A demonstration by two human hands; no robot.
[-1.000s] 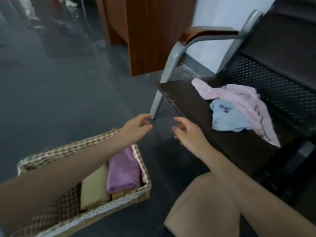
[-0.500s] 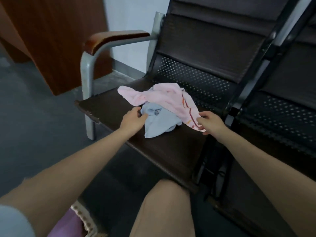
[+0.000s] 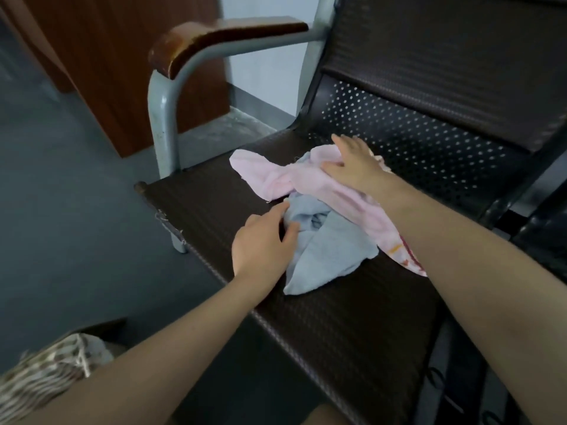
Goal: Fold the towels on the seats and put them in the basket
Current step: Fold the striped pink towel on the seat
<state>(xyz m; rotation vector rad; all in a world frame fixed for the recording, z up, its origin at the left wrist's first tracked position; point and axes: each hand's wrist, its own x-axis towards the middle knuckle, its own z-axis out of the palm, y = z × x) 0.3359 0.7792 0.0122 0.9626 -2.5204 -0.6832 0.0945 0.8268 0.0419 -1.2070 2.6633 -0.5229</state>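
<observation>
Head camera looks down on a dark brown perforated metal seat (image 3: pixel 352 326) where two crumpled towels lie in a heap. The left hand (image 3: pixel 260 243) rests at the near left edge of the crumpled light blue towel (image 3: pixel 331 250), its thumb and fingers curled onto a fold of the cloth in a light pinch. The right hand (image 3: pixel 352 167) lies on top of the crumpled pale pink towel (image 3: pixel 276 176), fingers straight and spread, pressing flat on the fabric without gripping it. The pink towel drapes over the far side of the blue one and runs under the right forearm, where an orange and red pattern shows at its near end. Both towels sit toward the back of the seat, near the backrest. The woven basket with a checked cloth lining (image 3: pixel 46 372) stands on the grey floor (image 3: pixel 76 210) at the lower left, well apart from the towels and partly hidden by the left forearm. A grey metal armrest with a brown wooden top (image 3: pixel 214 35) rises at the seat's left end.
</observation>
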